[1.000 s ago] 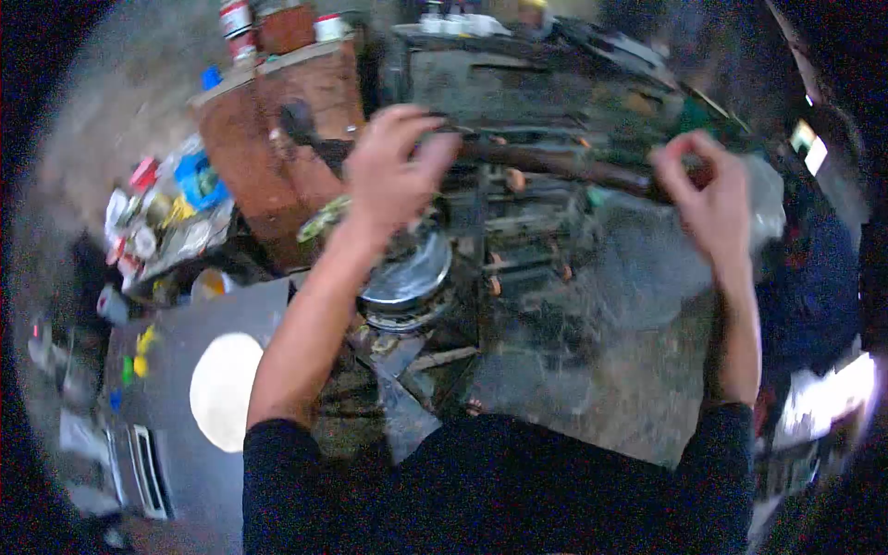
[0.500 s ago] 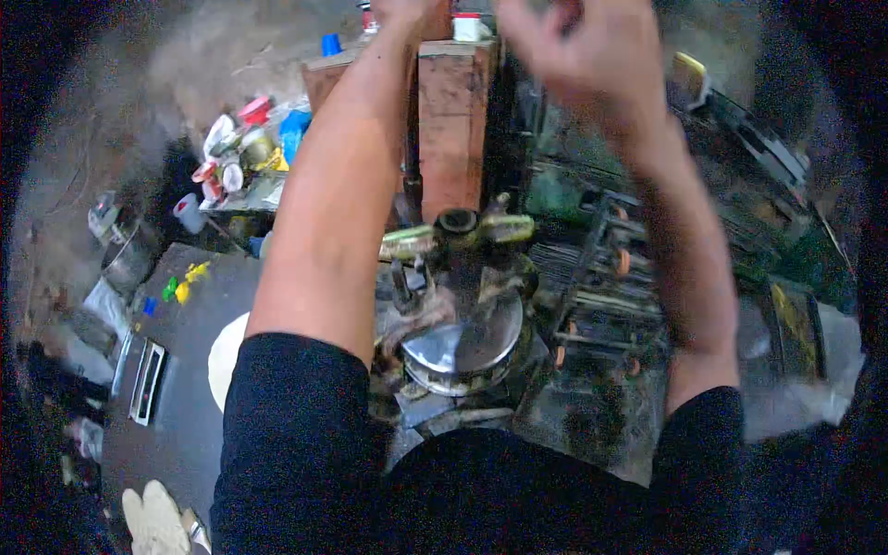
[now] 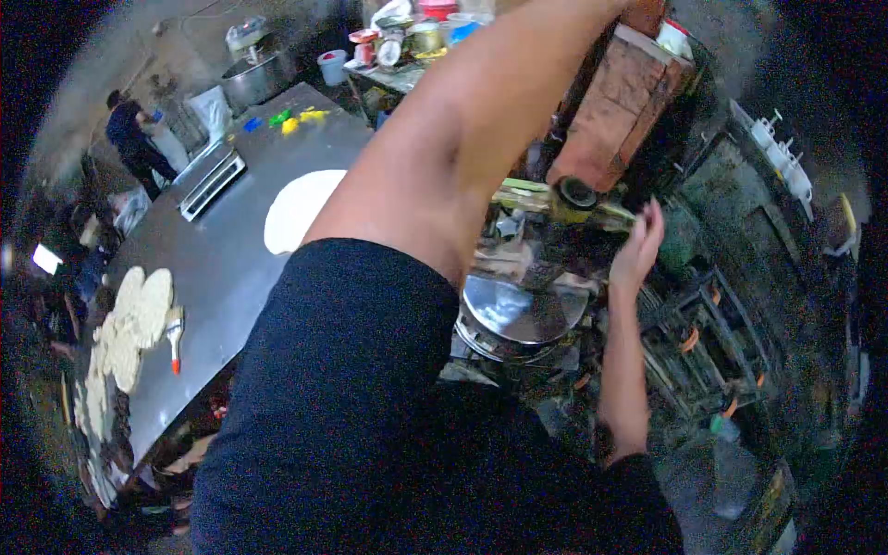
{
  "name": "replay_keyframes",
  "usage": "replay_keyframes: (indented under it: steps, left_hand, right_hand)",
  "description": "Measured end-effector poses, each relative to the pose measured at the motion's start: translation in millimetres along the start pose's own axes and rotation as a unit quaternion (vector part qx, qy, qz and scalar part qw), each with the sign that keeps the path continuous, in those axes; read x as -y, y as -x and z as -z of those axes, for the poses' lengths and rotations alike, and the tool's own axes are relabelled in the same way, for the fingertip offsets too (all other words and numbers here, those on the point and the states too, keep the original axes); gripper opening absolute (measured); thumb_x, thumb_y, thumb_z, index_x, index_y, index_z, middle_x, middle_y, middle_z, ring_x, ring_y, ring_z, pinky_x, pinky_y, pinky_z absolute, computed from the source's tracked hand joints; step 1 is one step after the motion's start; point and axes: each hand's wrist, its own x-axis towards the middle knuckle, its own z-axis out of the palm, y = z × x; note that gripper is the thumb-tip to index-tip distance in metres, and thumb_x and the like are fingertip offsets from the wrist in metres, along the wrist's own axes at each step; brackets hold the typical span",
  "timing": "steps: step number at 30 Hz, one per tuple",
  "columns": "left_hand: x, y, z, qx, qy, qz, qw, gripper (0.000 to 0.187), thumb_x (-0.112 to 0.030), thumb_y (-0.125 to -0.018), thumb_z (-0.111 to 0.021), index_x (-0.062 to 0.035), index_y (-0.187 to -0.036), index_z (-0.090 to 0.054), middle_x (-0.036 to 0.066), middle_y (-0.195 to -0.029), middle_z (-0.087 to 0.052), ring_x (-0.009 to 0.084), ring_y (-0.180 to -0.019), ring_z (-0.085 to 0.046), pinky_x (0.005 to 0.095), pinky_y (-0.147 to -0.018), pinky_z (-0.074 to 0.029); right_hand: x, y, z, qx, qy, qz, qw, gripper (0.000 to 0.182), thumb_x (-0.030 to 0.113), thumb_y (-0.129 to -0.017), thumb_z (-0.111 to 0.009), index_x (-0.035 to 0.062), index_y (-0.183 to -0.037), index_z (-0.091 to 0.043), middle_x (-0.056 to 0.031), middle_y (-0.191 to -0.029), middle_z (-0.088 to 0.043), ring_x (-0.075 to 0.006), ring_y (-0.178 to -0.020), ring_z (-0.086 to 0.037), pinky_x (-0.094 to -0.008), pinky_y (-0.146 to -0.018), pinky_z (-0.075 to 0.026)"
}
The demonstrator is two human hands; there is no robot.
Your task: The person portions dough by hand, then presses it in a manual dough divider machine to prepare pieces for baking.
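Note:
My right hand is beside the right end of a yellow-green bar, its fingers stretched upward and somewhat blurred. Whether it touches the bar is unclear. The bar crosses a machine below a dark round cap. Beneath it lies a shiny round metal plate. My left arm reaches up past a worn reddish-brown column, and its hand is beyond the top edge of the picture.
On the left, a metal table bears a white round sheet, flat dough pieces and a brush. A person stands farther back. A dark rack is at right.
The view has swung left, showing more of the table. My right hand has come down from the top to beside the bar; my left hand has left the picture.

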Motion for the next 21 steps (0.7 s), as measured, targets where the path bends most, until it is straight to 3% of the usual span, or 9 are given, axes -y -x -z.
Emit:
replay_keyframes:
  steps: [4, 5, 7, 9, 12, 15, 16, 18, 21]
  left_hand:
    - [45.5, 44.1, -2.7, 0.111, -0.042, -0.060, 0.991, 0.075, -0.046, -0.081, -0.060, 0.0074, -0.129, -0.038, 0.028, -0.102, -0.061, 0.0407, -0.096, -0.061, 0.0480, -0.083, -0.049]
    - [58.5, 52.6, -8.1, 0.125, -0.052, -0.077, 0.988, 0.078, -0.042, -0.079, -0.062, 0.0097, -0.131, -0.035, 0.029, -0.108, -0.058, 0.0399, -0.101, -0.060, 0.0467, -0.086, -0.049]
    - [58.3, 84.6, 10.4, 0.154, -0.077, -0.038, 0.984, 0.082, -0.036, -0.075, -0.067, 0.0077, -0.135, -0.032, 0.029, -0.113, -0.056, 0.0399, -0.103, -0.059, 0.0469, -0.088, -0.048]
    - [58.7, 106.3, 38.3, 0.228, -0.002, -0.009, 0.974, 0.084, -0.030, -0.070, -0.072, 0.0034, -0.136, -0.032, 0.030, -0.117, -0.052, 0.0434, -0.104, -0.057, 0.0515, -0.085, -0.050]
    - [67.9, 170.3, 48.9, 0.129, 0.074, -0.056, 0.987, 0.049, -0.029, -0.072, -0.067, -0.0022, -0.111, -0.053, 0.022, -0.096, -0.061, 0.0404, -0.096, -0.059, 0.0491, -0.079, -0.051]
    - [81.9, 234.2, 91.3, 0.069, 0.116, -0.052, 0.989, 0.029, -0.027, -0.075, -0.065, -0.0049, -0.093, -0.063, 0.017, -0.083, -0.063, 0.0367, -0.085, -0.062, 0.0474, -0.071, -0.050]
    - [84.6, 252.2, 111.7, 0.040, 0.114, -0.026, 0.992, 0.023, -0.026, -0.076, -0.063, -0.0055, -0.086, -0.065, 0.016, -0.080, -0.063, 0.0358, -0.080, -0.062, 0.0470, -0.068, -0.050]
    - [98.4, 306.8, 146.1, 0.010, 0.135, 0.123, 0.983, 0.020, -0.024, -0.076, -0.058, -0.0059, -0.076, -0.067, 0.017, -0.078, -0.065, 0.0366, -0.075, -0.063, 0.0460, -0.068, -0.050]
    - [133.6, 406.6, 182.4, 0.087, -0.010, 0.347, 0.934, 0.032, -0.033, -0.080, -0.061, -0.0042, -0.091, -0.069, 0.019, -0.087, -0.066, 0.0385, -0.079, -0.064, 0.0450, -0.072, -0.052]
  right_hand:
    - [-93.8, 140.6, 44.6, -0.028, -0.010, -0.214, 0.976, 0.047, 0.018, -0.097, -0.045, -0.0087, -0.135, -0.037, -0.0198, -0.134, -0.048, -0.0274, -0.125, -0.045, -0.0358, -0.107, -0.029]
    - [-206.7, 211.2, 65.3, 0.005, 0.288, -0.077, 0.955, 0.046, 0.015, -0.096, -0.045, -0.0053, -0.137, -0.036, -0.0220, -0.127, -0.053, -0.0315, -0.120, -0.047, -0.0386, -0.102, -0.035]
    - [-198.9, 284.8, 70.5, 0.028, 0.055, -0.383, 0.921, 0.044, 0.029, -0.093, -0.041, -0.0017, -0.125, -0.040, -0.0198, -0.116, -0.053, -0.0313, -0.108, -0.048, -0.0407, -0.094, -0.038]
    - [-164.6, 313.3, 55.1, 0.000, -0.171, -0.649, 0.741, 0.047, 0.043, -0.090, -0.038, 0.0020, -0.113, -0.043, -0.0175, -0.104, -0.053, -0.0311, -0.095, -0.049, -0.0428, -0.085, -0.041]
    - [-156.9, 318.4, 30.5, -0.014, -0.289, -0.743, 0.603, 0.060, 0.064, -0.086, -0.033, 0.0075, -0.095, -0.049, -0.0141, -0.087, -0.053, -0.0308, -0.076, -0.051, -0.0459, -0.072, -0.046]
    - [-189.5, 336.4, 25.1, -0.018, -0.360, -0.728, 0.583, 0.059, 0.066, -0.088, -0.030, 0.0101, -0.084, -0.050, -0.0081, -0.072, -0.049, -0.0247, -0.059, -0.047, -0.0413, -0.061, -0.046]
    - [-173.8, 333.3, 29.5, -0.013, -0.345, -0.707, 0.617, 0.055, 0.062, -0.089, -0.031, 0.0105, -0.084, -0.049, -0.0056, -0.068, -0.047, -0.0217, -0.054, -0.042, -0.0384, -0.057, -0.044]
    - [-162.5, 340.1, 29.9, -0.018, -0.286, -0.679, 0.676, 0.047, 0.056, -0.091, -0.035, 0.0117, -0.082, -0.047, 0.0005, -0.060, -0.041, -0.0152, -0.043, -0.031, -0.0328, -0.048, -0.037]
    - [-139.2, 329.3, 56.3, 0.025, -0.053, -0.696, 0.715, 0.045, 0.053, -0.091, -0.040, 0.0112, -0.099, -0.053, -0.0015, -0.072, -0.050, -0.0203, -0.058, -0.050, -0.0387, -0.054, -0.045]
